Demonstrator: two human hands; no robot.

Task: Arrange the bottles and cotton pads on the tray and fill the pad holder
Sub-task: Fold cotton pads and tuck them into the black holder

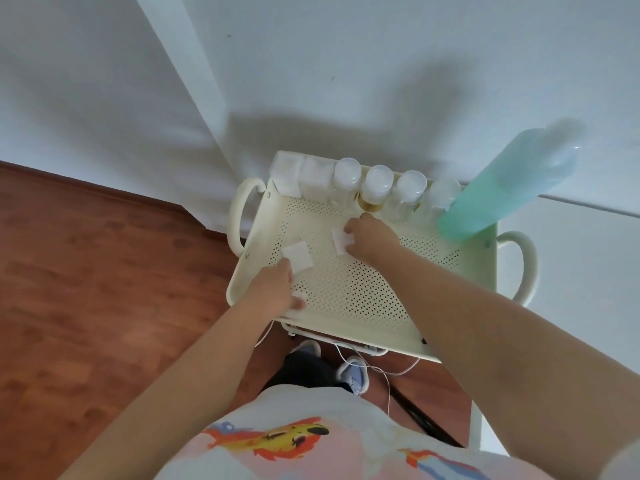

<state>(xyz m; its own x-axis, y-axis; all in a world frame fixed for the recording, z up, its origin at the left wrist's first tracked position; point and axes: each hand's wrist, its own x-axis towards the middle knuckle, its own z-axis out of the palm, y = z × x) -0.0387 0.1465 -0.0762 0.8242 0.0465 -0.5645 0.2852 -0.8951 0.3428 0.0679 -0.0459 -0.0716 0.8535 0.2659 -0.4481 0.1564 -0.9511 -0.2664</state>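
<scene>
A cream perforated tray [353,292] with two handles stands in front of me. Along its far edge stands a row of clear bottles [377,183] with white caps, and at the row's left end a square clear pad holder [285,173]. A tall green bottle [505,181] stands at the far right corner. My right hand [369,237] pinches a white cotton pad [340,240] near the tray's middle. Near the tray's left edge my left hand [277,289] holds a small white pad [298,299] under its thumb. Another cotton pad [297,256] lies flat just beyond its fingers.
The tray sits on a cart in a corner of white walls. Wooden floor [104,271] lies to the left. A white cable [377,368] hangs below the tray's front edge, above my shoes. A white surface borders the cart on the right.
</scene>
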